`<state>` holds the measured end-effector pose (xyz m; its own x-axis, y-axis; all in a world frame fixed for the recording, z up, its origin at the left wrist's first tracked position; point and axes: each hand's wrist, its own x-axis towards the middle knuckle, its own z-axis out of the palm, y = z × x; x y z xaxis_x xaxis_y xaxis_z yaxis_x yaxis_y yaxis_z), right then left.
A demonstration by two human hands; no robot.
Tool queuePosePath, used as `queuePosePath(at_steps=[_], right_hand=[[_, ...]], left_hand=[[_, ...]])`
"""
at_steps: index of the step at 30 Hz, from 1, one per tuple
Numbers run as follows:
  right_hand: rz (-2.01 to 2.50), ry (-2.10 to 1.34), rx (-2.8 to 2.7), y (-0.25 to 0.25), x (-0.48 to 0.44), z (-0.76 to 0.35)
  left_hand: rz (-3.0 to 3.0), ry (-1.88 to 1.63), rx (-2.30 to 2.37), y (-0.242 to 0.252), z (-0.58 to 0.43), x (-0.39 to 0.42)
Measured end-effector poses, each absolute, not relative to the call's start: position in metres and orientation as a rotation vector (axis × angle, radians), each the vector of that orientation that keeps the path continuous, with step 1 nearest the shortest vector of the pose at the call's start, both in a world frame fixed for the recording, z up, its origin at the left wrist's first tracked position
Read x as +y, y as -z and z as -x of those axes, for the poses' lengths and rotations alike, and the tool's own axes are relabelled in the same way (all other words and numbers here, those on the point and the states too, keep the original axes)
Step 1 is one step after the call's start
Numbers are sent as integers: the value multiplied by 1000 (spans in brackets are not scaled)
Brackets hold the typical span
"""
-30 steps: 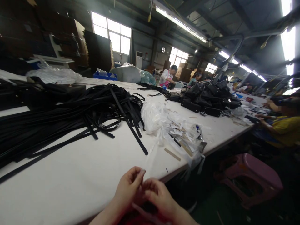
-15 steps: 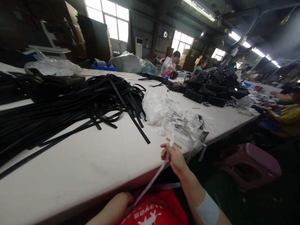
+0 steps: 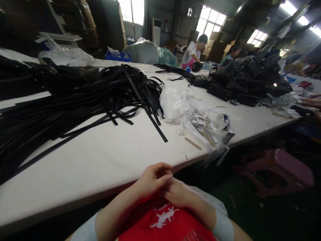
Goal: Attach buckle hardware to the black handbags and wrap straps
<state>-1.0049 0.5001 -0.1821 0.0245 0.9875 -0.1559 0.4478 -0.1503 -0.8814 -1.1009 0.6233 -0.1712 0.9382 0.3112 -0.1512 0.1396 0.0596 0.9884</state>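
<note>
My left hand (image 3: pixel 155 178) and my right hand (image 3: pixel 177 193) meet just off the table's front edge, before the red apron (image 3: pixel 142 219). The left fingers are curled, with the thumb bent toward the right hand. My right fingers are closed and partly covered by the left hand; whatever lies between the hands is hidden. Translucent white plastic (image 3: pixel 213 198) shows behind my right forearm. Nearest on the table are a thin brown strip (image 3: pixel 193 143), a small dark sliver (image 3: pixel 186 157) and a crumpled clear plastic bag (image 3: pixel 173 103) with paper scraps beside it.
A large heap of black straps (image 3: pixel 75 103) covers the left of the white table (image 3: pixel 105 160). Black bags (image 3: pixel 235 80) are piled at the back right. A pink stool (image 3: pixel 292 167) stands to the right. A co-worker (image 3: pixel 192 55) handles a black item across the table.
My right hand has come down from the table edge, where it held a white strip, to meet my left hand. My left hand has risen. The view has turned right.
</note>
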Motion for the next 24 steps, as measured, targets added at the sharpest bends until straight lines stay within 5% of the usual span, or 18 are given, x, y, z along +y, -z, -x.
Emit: queuePosePath(at_steps=[11,24], right_hand=[[1426,-840,-580,188,500,971],[1405,-750,-437,182,502,952]], left_hand=[[-1978,-556,538,186,1107,634],[-2175,-390,421,204,1123,626]])
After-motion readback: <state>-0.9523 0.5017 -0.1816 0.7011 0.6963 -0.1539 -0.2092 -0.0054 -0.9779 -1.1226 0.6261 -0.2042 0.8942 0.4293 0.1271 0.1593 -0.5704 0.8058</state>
